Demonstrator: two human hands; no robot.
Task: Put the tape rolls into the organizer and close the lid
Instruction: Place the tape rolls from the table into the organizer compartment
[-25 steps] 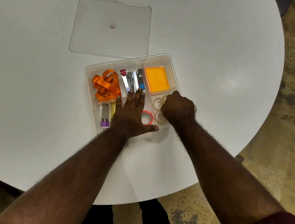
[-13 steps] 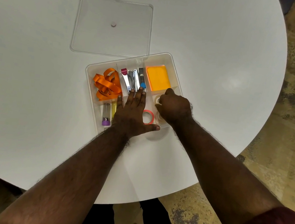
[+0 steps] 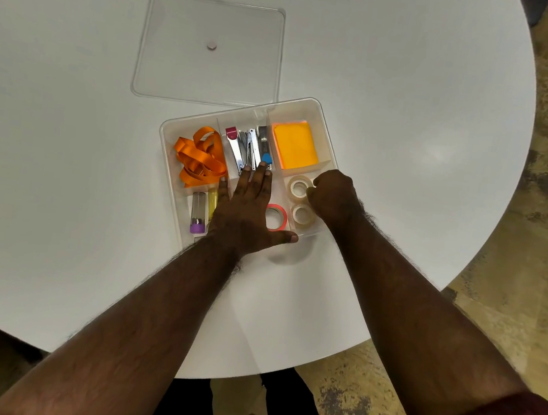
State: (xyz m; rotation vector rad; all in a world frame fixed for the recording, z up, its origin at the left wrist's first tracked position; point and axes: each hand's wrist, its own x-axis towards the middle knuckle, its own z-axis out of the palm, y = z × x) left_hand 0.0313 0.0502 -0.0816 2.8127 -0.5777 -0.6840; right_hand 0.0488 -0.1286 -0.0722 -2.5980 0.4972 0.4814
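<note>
Already I count three tape rolls (image 3: pixel 303 215) lying in the organizer (image 3: pixel 322 137); my left hand (image 3: pixel 248 211) lies flat and spread on it, steadying. My right hand (image 3: pixel 331 195) is curled beside the far roll, perhaps pinching it. Left to do: the lid (image 3: pixel 179 68), flat on the table (image 3: pixel 418 87).

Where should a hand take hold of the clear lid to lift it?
Grip the lid at its near edge, coming from the organizer side. It lies flat on the table, so only a rim gives purchase. The small knob at its centre looks too small to hold well.
</note>
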